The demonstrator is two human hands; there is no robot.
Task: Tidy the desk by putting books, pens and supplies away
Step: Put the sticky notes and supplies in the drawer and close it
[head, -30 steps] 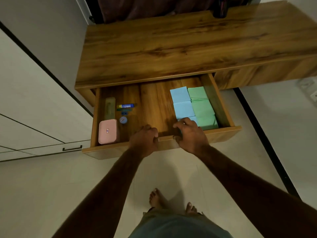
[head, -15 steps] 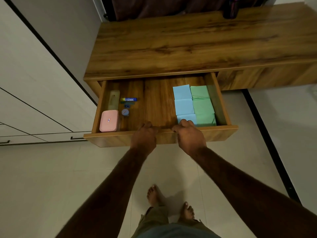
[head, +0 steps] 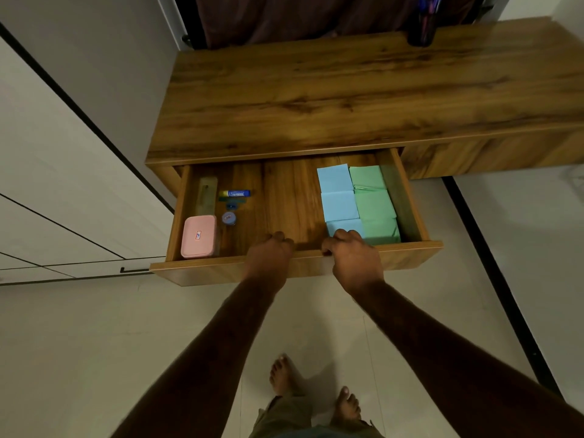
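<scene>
A wooden desk has its drawer pulled partly out. My left hand and my right hand both grip the drawer's front edge, fingers curled over it. Inside on the right lie blue paper pads beside green paper pads. On the left are a pink box, a clear ruler, a blue glue stick, a small dark sharpener and a small round container.
A dark pen holder with pens stands at the desk's back edge, in front of a dark curtain. White cabinet doors with a black handle are at the left. My bare feet stand on the tiled floor.
The drawer has slid inward under the desk top, so less of its inside shows. Both hands stay on its front edge and moved forward with it.
</scene>
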